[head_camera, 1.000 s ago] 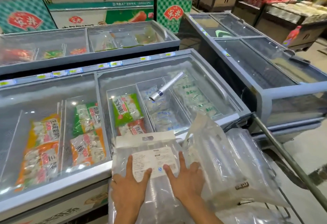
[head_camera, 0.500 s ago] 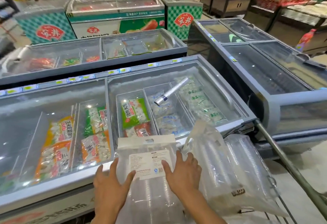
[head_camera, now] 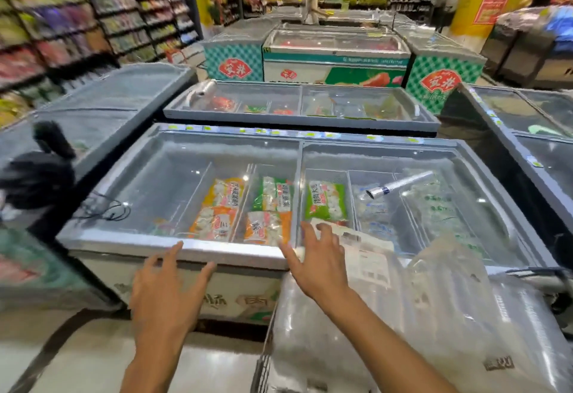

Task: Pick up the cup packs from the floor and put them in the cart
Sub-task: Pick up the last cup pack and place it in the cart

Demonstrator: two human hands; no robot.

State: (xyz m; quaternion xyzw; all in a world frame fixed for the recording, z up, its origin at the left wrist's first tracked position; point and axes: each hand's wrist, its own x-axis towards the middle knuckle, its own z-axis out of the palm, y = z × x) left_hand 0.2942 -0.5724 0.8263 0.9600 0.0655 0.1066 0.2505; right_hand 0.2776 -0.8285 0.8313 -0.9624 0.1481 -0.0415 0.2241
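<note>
Both hands were held out empty, fingers spread; left hand (head_camera: 164,290) was raised by the freezer (head_camera: 173,242); right hand (head_camera: 316,260) hovered over the packs (head_camera: 387,315), piled in the cart (head_camera: 262,371).

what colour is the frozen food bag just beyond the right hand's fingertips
Bright green with white lettering, the frozen food bag shows best in the head view.

Cart (head_camera: 263,371) at lower right, clear cup packs (head_camera: 418,324) piled inside.
</note>
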